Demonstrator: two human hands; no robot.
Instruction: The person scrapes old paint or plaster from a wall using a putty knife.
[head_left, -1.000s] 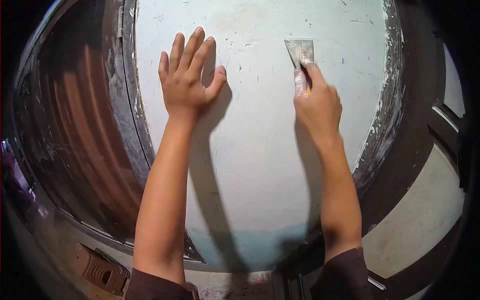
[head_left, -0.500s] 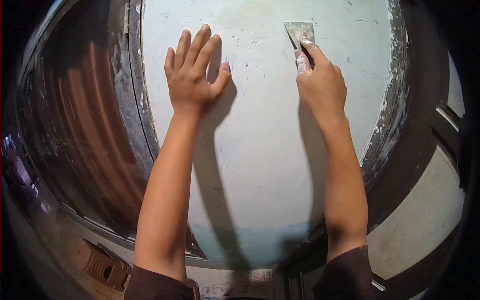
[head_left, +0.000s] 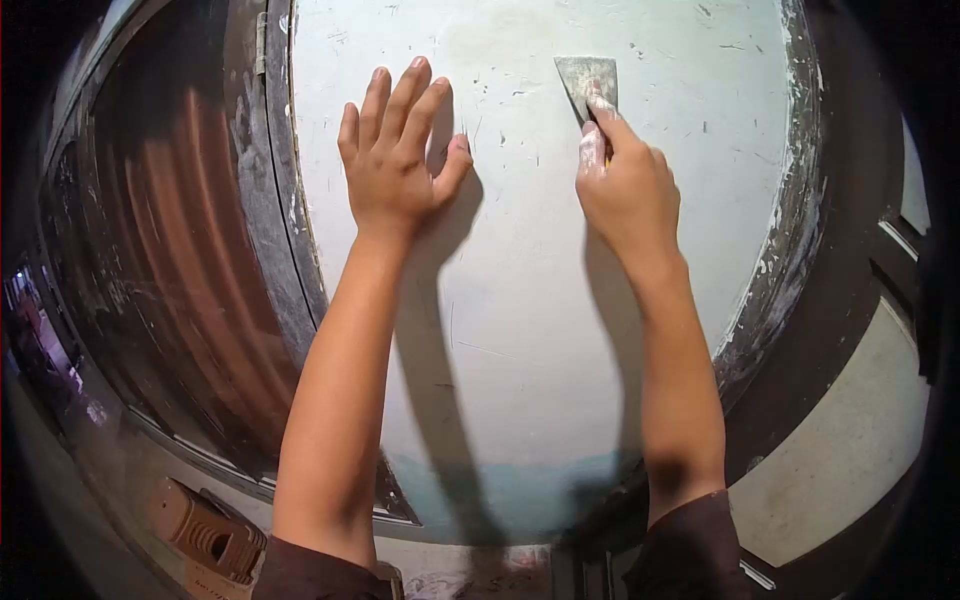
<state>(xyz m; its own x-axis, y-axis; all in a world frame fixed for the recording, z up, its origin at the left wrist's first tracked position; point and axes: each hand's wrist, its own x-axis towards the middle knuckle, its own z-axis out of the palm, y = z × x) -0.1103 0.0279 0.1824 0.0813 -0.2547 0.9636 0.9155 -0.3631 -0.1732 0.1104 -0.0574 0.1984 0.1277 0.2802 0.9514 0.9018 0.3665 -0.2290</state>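
Observation:
My left hand [head_left: 400, 160] lies with fingers spread against a pale, scuffed panel [head_left: 520, 330]. Farther right, my right hand [head_left: 625, 185] grips a putty knife [head_left: 590, 82] by its handle, with the index finger stretched along the blade. The wide, stained blade points up and rests at or close to the panel's surface. White residue coats the thumb and index finger of my right hand. Small nicks and dark scratches mark the panel, and its lower part turns blue-green. The knife's handle is mostly hidden in my palm.
Dark frame strips with chipped white paint [head_left: 785, 230] border the panel. A hinge [head_left: 261, 43] is on the left strip. Beyond it is a dark frame around a reddish-brown curtain-like surface [head_left: 200, 200]. A brown plastic object [head_left: 205, 535] sits at the lower left.
My right hand and the putty knife have moved slightly left and down across the panel. My left hand stays flat on it; the whole view has shifted a little.

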